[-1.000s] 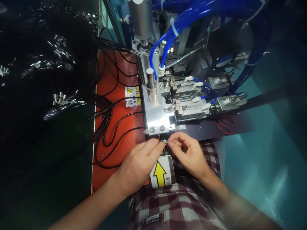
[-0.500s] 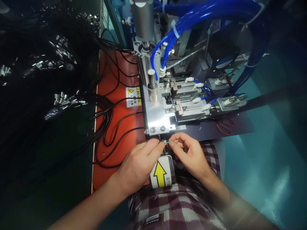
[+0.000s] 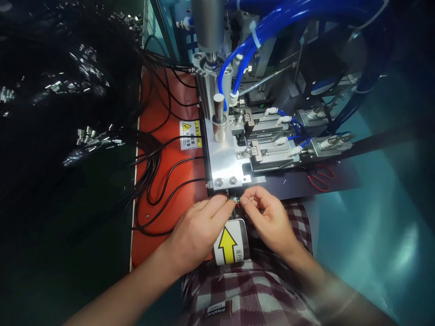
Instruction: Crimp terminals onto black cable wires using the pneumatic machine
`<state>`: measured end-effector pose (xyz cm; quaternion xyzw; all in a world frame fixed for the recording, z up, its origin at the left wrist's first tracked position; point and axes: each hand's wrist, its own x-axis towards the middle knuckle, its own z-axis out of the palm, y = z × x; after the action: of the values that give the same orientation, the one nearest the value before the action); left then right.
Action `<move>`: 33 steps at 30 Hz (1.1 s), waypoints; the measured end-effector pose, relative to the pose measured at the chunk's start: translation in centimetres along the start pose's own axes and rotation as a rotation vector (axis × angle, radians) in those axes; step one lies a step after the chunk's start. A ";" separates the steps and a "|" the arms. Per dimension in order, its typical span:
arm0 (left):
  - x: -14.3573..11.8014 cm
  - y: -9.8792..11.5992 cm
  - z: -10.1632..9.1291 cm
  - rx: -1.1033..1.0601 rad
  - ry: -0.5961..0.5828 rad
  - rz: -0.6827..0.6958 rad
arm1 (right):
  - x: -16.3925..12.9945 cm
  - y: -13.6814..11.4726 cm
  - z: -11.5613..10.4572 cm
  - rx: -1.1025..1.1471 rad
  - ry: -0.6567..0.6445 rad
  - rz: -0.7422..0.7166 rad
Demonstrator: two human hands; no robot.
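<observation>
My left hand [image 3: 200, 226] is closed at the front end of the machine's metal plate [image 3: 226, 170], its thumb and fingertips pinching the end of a cable with thin coloured wires [image 3: 237, 200] fanning out. Facing it, my right hand [image 3: 267, 215] pinches the tips of these wires between thumb and forefinger. Red, green and white strands show in the narrow gap between the hands. The cable's body is hidden under my left hand. Just below the fingertips sits a white label with a yellow arrow [image 3: 228, 246].
Black cables [image 3: 152, 158] lie across the orange-red surface [image 3: 163, 181] to the left, beside a dark heap of cables with shiny metal ends [image 3: 88, 136]. Blue air hoses [image 3: 272, 25] arch above the pneumatic cylinders [image 3: 272, 156]. Red-handled scissors [image 3: 320, 177] rest at the right.
The camera view has shifted slightly, so the machine appears a little to the right. Both hands keep their pinch, and the wire strands between them have moved slightly.
</observation>
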<state>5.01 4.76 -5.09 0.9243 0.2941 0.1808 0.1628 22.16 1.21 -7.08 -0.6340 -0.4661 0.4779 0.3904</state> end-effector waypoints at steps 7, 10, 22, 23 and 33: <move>-0.1 0.0 0.0 -0.005 -0.008 -0.002 | 0.0 0.1 0.0 0.045 0.014 0.019; -0.1 0.0 0.1 -0.014 -0.007 -0.001 | 0.2 -0.1 0.0 0.024 0.031 -0.031; 0.1 0.1 -0.1 -0.017 0.001 -0.005 | 0.1 0.3 0.3 -0.036 0.034 -0.029; 0.0 0.1 -0.1 -0.016 0.000 -0.003 | 0.1 0.4 0.3 -0.016 0.025 0.000; 0.1 0.0 0.2 -0.024 -0.001 -0.015 | 0.2 -0.7 0.4 -0.023 0.044 -0.031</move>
<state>5.14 4.77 -5.21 0.9202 0.2986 0.1827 0.1755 21.60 1.62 -6.58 -0.6416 -0.4726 0.4522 0.4006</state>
